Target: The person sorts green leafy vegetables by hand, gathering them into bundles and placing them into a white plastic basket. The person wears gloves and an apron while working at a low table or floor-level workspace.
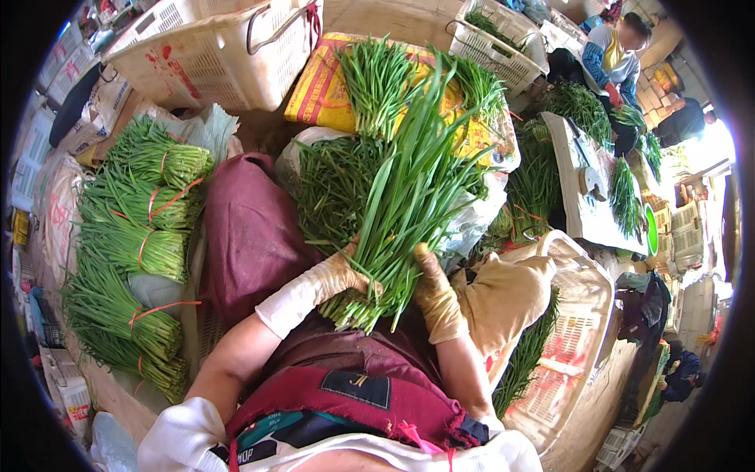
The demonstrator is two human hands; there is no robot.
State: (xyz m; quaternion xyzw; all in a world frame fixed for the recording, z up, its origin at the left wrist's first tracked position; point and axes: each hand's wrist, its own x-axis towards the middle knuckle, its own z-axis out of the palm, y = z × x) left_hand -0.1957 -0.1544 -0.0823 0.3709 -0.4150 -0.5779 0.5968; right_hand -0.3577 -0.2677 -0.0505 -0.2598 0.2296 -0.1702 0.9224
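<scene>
A loose bunch of garlic chives (392, 236) stands between my gloved hands above my lap, cut ends toward me and long leaves pointing away. My left hand (348, 274), in a stained glove, grips the bunch near its base with the thumb across the stems. At the right side, my right hand (436, 289) cups the bunch, thumb up; leaves hide its fingers. Behind the bunch lies a pile of loose chives (333, 189) in a plastic bag. Two sorted bundles, a left one (377, 88) and a right one (478, 82), rest on a yellow printed sack (321, 88).
Several tied chive bundles (159, 253) lie at my left. A large plastic crate (218, 59) stands at the upper left, another crate (501, 53) at the upper right, and a third (566, 330) by my right knee. A co-worker (616, 59) handles greens beside a white board (566, 165).
</scene>
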